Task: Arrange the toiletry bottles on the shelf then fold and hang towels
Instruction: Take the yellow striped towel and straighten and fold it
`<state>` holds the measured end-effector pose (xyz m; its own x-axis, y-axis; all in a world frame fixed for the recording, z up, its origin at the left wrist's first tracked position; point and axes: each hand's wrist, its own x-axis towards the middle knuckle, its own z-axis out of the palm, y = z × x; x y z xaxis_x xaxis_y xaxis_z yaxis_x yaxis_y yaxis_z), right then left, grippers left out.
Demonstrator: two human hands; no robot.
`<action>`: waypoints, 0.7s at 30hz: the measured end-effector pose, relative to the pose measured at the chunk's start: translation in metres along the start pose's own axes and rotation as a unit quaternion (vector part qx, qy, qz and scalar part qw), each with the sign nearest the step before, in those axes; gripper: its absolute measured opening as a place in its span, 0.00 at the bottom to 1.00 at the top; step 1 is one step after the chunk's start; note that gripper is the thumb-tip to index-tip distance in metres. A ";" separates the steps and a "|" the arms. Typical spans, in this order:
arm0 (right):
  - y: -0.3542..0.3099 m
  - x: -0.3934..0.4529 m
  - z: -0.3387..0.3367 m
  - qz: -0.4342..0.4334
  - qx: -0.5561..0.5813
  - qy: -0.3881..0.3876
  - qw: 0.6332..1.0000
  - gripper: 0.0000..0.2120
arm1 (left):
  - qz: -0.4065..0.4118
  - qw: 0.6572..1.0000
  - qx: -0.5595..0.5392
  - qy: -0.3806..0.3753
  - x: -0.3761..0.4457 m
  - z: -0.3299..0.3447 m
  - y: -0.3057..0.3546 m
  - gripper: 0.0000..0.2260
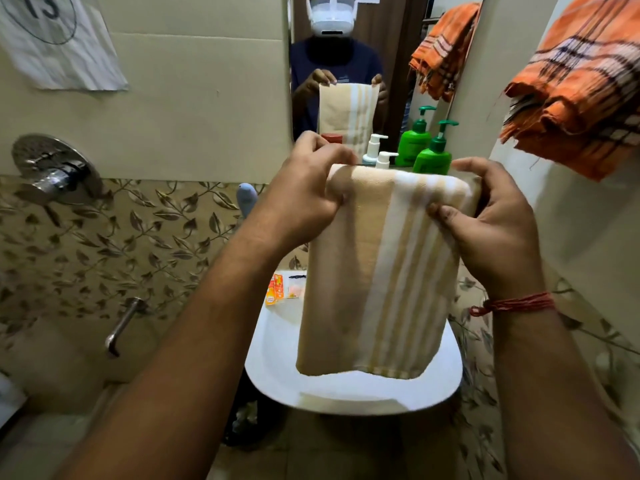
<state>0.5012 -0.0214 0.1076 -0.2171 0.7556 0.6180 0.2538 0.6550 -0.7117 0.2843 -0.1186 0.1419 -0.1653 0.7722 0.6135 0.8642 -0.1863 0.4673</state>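
**Q:** What are your hands doing?

**A:** I hold a folded beige terry towel with white stripes (374,271) up in front of me, over a white ceramic washbasin (277,368). My left hand (304,195) pinches its top left corner, fingers (332,157) curled tight over the fold. My right hand (491,223) grips the top right corner, thumb in front and fingers behind the cloth. The towel hangs straight down from both grips, its lower edge above the basin.

**Q:** Where are the bottles?

**A:** Just behind the towel's top edge, against the mirror (346,46): a green plastic pump bottle (433,157) on the right and a small white pump bottle (384,161) to its left. Their reflections show in the glass. I cannot see the shelf under them.

**Q:** Anything else nearby?

**A:** An orange checked cloth (581,91) hangs at the upper right. A small orange carton (275,289) lies on the basin's back rim. A chrome shower mixer (52,171) sits on the left wall.
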 end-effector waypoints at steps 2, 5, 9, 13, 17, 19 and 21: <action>-0.001 0.002 0.002 -0.013 -0.012 0.018 1.000 0.24 | -0.013 1.000 -0.008 0.022 0.002 0.001 -0.001 0.18; -0.001 0.009 0.003 -0.008 0.040 0.035 0.999 0.21 | -0.043 0.992 -0.081 0.083 0.002 0.004 -0.002 0.18; -0.006 0.017 0.005 -0.003 0.111 0.035 0.993 0.18 | -0.077 0.973 -0.171 0.136 0.003 0.004 -0.008 0.16; -0.018 0.019 0.008 0.003 0.191 0.002 0.982 0.20 | -0.099 0.953 -0.227 0.176 0.007 0.002 -0.017 0.15; -0.034 0.018 0.013 -0.054 0.154 -0.015 0.986 0.22 | -0.114 0.939 -0.249 0.209 0.010 -0.004 -0.023 0.15; -0.042 0.018 0.016 -0.087 0.124 -0.018 0.988 0.22 | -0.122 0.934 -0.252 0.223 0.011 -0.007 -0.025 0.15; -0.048 0.018 0.018 -0.114 0.101 -0.012 0.988 0.21 | -0.123 0.929 -0.258 0.234 0.013 -0.009 -0.026 0.16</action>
<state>0.4684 -0.0388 0.1466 -0.2692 0.5858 0.7644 0.0032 0.7942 -0.6076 0.2556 -0.1092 0.1433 -0.6206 0.5034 0.6012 0.4499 -0.3993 0.7988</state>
